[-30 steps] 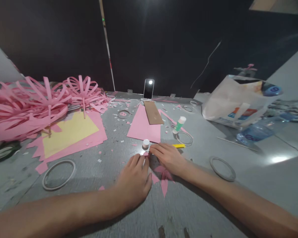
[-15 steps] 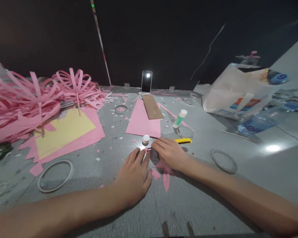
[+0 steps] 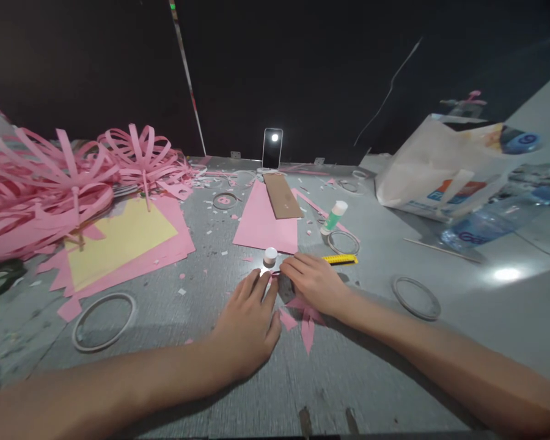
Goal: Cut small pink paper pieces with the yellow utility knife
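My left hand point(image 3: 249, 318) rests palm down on the grey table, fingers spread and thumb apart. Its index and middle fingertips press against a small pink paper piece point(image 3: 272, 277). Close beside it, my right hand point(image 3: 315, 284) is closed on a yellow utility knife point(image 3: 341, 260). The knife's rear end sticks out to the right, and a thin dark tip points toward the pink piece; my fingers cover its middle. A small white cap point(image 3: 270, 256) stands just beyond the fingertips. Pink pointed paper cutouts point(image 3: 307, 330) lie below my right hand.
A glue stick point(image 3: 334, 217) stands tilted past the knife. Pink sheets point(image 3: 256, 226) and a cardboard strip point(image 3: 282, 195) lie ahead, before a propped phone point(image 3: 272, 148). Left are pink paper-strip flowers point(image 3: 73, 177) and a tape roll point(image 3: 104, 322); right, a bag point(image 3: 421, 171) and plastic bottle point(image 3: 481, 226).
The view has shifted slightly. Both hands keep nearly the same pose at the small pink piece, and the things on the table stay put.
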Motion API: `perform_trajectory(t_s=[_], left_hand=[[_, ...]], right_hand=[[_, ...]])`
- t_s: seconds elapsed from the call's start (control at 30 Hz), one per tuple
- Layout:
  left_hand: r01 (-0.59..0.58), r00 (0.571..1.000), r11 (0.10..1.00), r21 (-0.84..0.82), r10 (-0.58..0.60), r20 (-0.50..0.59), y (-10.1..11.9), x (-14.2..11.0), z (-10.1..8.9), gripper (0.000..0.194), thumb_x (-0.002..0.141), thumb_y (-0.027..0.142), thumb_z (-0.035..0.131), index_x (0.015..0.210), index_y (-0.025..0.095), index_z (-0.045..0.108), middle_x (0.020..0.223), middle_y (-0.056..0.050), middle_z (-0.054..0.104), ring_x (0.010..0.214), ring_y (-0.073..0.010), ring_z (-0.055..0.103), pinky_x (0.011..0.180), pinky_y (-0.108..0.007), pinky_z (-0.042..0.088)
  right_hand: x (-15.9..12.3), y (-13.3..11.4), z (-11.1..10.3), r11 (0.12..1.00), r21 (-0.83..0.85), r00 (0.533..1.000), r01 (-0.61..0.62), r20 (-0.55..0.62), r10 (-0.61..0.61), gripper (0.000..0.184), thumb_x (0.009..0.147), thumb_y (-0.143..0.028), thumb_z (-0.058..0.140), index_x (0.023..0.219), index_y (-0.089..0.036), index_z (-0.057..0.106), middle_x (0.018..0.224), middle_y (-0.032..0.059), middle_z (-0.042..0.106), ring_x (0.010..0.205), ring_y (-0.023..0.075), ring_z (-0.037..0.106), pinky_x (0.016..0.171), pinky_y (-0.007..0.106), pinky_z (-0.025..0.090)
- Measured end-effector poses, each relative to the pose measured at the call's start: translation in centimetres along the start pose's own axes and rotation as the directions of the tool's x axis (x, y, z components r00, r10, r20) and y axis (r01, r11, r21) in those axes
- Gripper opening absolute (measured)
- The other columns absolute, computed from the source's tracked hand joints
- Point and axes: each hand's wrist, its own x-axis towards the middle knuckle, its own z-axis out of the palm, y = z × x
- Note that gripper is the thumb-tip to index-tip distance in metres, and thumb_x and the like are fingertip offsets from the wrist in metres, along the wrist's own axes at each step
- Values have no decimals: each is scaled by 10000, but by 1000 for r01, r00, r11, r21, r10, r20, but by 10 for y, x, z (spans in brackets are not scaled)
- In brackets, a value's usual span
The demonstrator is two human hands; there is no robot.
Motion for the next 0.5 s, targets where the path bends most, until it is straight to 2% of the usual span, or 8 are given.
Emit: perform_trajectory(t_s=[0.27,0.5], left_hand=[[-9,1000,999,47,9,15,2,1,-4,574,1094,318,477,1591,37,532,1643,-238,551,1554,-422,453,1266,-594,436],[-6,1000,998,64,5,15,2,2,-4,560,1087,318,470,1584,71,544,1634,-209,569,1536,-412,469,1254,-587,446]], right_hand=[[1,-1,-2,1000,-26,1000,14,8,-13,148,1079,-83,574,1027,-140,700,956,85,707,893,253,597,795,384,472],[2,-3,-3,998,-57,1000,20,-8,-21,216,1100,-79,518,997,-143,697,917,70,691,849,243,586,767,384,436]])
